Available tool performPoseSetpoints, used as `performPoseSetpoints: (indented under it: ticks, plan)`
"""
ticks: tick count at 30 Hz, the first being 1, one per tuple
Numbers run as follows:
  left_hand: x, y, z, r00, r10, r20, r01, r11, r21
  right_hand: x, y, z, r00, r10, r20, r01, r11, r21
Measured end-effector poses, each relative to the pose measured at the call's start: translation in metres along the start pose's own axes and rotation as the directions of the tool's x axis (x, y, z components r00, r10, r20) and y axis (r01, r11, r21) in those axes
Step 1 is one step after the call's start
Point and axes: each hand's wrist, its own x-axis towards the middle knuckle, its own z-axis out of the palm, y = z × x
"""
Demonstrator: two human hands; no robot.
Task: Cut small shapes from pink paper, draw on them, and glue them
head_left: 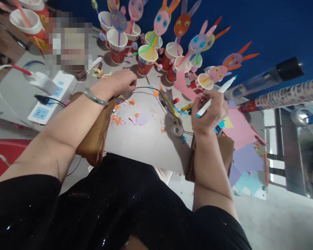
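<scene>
My right hand (pixel 210 111) is closed around a white marker (pixel 221 91) with blue ends, held slantwise. A bent pink paper strip (pixel 185 86) reaches to the fingers of that hand; whether they touch it I cannot tell. My left hand (pixel 123 82) is curled into a loose fist above the left side of the table, and nothing shows in it. Black wires run out beside it across the tabletop. Paper cups (pixel 146 64) with paper rabbit heads (pixel 162 23) on coloured stems stand in a cluster beyond both hands.
Paper scraps, a purple paper circle (pixel 141 118) and a tape roll (pixel 177 130) lie between my arms. A white power strip (pixel 50 95) is at left. Brown pads (pixel 90 146) lie under both arms. Coloured paper sheets (pixel 243 158) and stacked cups (pixel 289 93) are at right.
</scene>
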Motion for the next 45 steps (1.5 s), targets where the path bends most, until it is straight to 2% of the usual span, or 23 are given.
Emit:
performPoseSetpoints:
  ticks: [6, 9, 12, 14, 17, 19, 21, 23, 26, 28, 31, 34, 39, 45]
  plan:
    - [0.005, -0.012, 0.008, 1.000, -0.029, 0.003, 0.029, 0.998, -0.047, -0.003, -0.002, 0.010, 0.963, -0.073, 0.261, 0.083, 0.996, -0.028]
    - [0.008, -0.017, 0.011, 1.000, -0.015, -0.003, 0.015, 0.996, -0.084, -0.007, -0.007, 0.014, 0.949, -0.138, 0.282, 0.144, 0.990, 0.000]
    - [0.007, -0.015, 0.009, 1.000, 0.012, 0.005, -0.011, 0.993, -0.116, -0.015, -0.023, 0.015, 0.929, -0.261, 0.261, 0.252, 0.965, 0.068]
    - [0.004, -0.010, 0.006, 0.996, 0.077, 0.044, -0.071, 0.989, -0.130, -0.022, -0.039, 0.016, 0.879, -0.377, 0.294, 0.345, 0.926, 0.154]
    - [-0.001, -0.003, 0.002, 0.973, 0.150, 0.173, -0.128, 0.983, -0.131, -0.033, -0.063, 0.019, 0.759, -0.535, 0.371, 0.445, 0.842, 0.303]
    - [-0.004, 0.001, 0.001, 0.957, 0.153, 0.245, -0.126, 0.984, -0.123, -0.039, -0.075, 0.022, 0.697, -0.592, 0.404, 0.454, 0.801, 0.390]
    - [-0.006, 0.001, 0.001, 0.954, 0.152, 0.258, -0.124, 0.985, -0.124, -0.041, -0.082, 0.027, 0.669, -0.611, 0.423, 0.415, 0.780, 0.469]
    - [-0.006, -0.001, 0.002, 0.957, 0.133, 0.259, -0.103, 0.986, -0.129, -0.041, -0.086, 0.032, 0.664, -0.612, 0.429, 0.353, 0.763, 0.542]
    - [-0.005, -0.003, 0.002, 0.955, 0.093, 0.283, -0.056, 0.989, -0.135, -0.036, -0.088, 0.040, 0.699, -0.571, 0.430, 0.238, 0.753, 0.614]
    - [-0.004, -0.003, 0.002, 0.952, 0.113, 0.284, -0.073, 0.986, -0.147, -0.033, -0.090, 0.045, 0.724, -0.523, 0.450, 0.155, 0.759, 0.632]
    - [-0.005, 0.002, 0.003, 0.950, 0.151, 0.273, -0.112, 0.982, -0.152, -0.028, -0.093, 0.052, 0.733, -0.481, 0.481, 0.083, 0.766, 0.638]
    - [-0.007, 0.006, 0.002, 0.943, 0.125, 0.307, -0.086, 0.987, -0.138, -0.025, -0.095, 0.062, 0.729, -0.497, 0.470, 0.106, 0.761, 0.640]
    - [-0.009, 0.001, 0.002, 0.943, 0.093, 0.319, -0.037, 0.983, -0.180, -0.022, -0.096, 0.076, 0.694, -0.554, 0.459, 0.218, 0.770, 0.599]
    - [-0.009, -0.008, 0.001, 0.934, 0.149, 0.325, -0.058, 0.960, -0.274, -0.019, -0.101, 0.080, 0.657, -0.593, 0.466, 0.332, 0.782, 0.527]
